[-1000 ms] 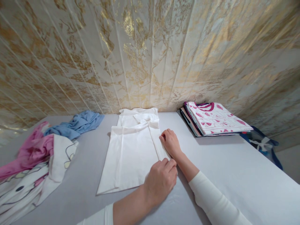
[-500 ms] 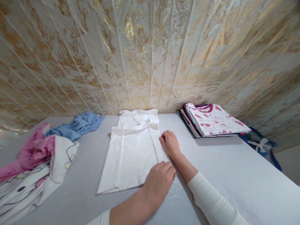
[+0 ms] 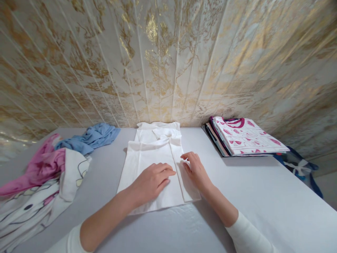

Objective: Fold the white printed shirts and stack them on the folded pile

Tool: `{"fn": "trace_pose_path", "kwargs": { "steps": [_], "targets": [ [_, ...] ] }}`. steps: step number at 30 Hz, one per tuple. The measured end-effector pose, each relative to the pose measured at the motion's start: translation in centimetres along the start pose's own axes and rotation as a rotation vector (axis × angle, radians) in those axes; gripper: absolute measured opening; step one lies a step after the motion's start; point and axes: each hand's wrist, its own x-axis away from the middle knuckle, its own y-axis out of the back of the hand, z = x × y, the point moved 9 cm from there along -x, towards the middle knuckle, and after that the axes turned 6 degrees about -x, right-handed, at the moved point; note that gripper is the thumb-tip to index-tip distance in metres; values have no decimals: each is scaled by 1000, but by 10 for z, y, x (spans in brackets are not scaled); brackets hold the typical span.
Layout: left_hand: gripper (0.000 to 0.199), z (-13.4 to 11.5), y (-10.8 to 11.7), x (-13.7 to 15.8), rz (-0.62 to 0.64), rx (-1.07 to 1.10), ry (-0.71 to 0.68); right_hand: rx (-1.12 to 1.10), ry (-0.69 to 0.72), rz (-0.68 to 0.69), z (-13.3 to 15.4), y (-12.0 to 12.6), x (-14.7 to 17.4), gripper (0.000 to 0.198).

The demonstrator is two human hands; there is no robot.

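A white garment [image 3: 147, 158], partly folded with its long sides turned inward, lies flat in front of me. Over its middle rests my left hand [image 3: 154, 181], fingers stretched out and holding nothing. My right hand [image 3: 196, 172] is at the garment's right edge, its fingers loosely spread and partly over the folded strip. Whether those fingertips touch the cloth I cannot tell. At the far end the garment's upper part looks bunched, with a small flap of fabric on top.
On the left lie crumpled clothes: a blue one [image 3: 89, 138], a pink one [image 3: 44, 168] and a white printed one [image 3: 34, 211]. A stack of folded shirts [image 3: 252, 137] stands at the back right. Behind the table [image 3: 263, 196] hangs a gold-patterned curtain [image 3: 163, 63].
My left hand has moved left from the garment's lower right corner onto its middle, and its fingers have opened. My right hand has loosened its closed fingers at the right edge.
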Motion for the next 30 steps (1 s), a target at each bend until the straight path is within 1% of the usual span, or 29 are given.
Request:
{"fn": "trace_pose_path", "kwargs": {
  "steps": [2, 5, 8, 10, 12, 14, 15, 17, 19, 22, 26, 30],
  "targets": [
    [30, 16, 2, 15, -1, -47, -17, -82, 29, 71, 19, -8, 14, 29],
    [38, 36, -7, 37, 16, -122, 9, -141, 23, 175, 37, -19, 31, 33],
    [43, 44, -20, 50, 52, -177, 35, -192, -19, 219, 41, -13, 39, 36],
    [43, 42, -21, 49, 56, -187, 31, -234, -49, 254, 41, -3, 43, 33],
    [41, 33, -20, 41, 54, -175, 4, -246, -67, 349, 44, 1, 51, 27],
    [34, 22, -18, 27, 49, -136, -36, -210, -61, 449, 48, 1, 61, 23],
    [27, 15, -17, 19, 47, -109, -53, -177, -45, 472, 51, 1, 65, 22],
    [12, 4, -19, 4, 52, -62, -79, -108, -7, 452, 55, 3, 71, 22],
    [5, -4, -24, -8, 58, -38, -106, -64, 19, 400, 56, 5, 74, 21],
    [12, -10, -28, -16, 38, -25, -137, -41, 46, 346, 57, 8, 73, 20],
    [26, 0, -31, -14, 18, -50, -107, -16, 76, 300, 58, 13, 71, 21],
    [40, 9, -39, -14, 65, -124, -120, 59, 123, 248, 60, 16, 71, 23]
  ]
}}
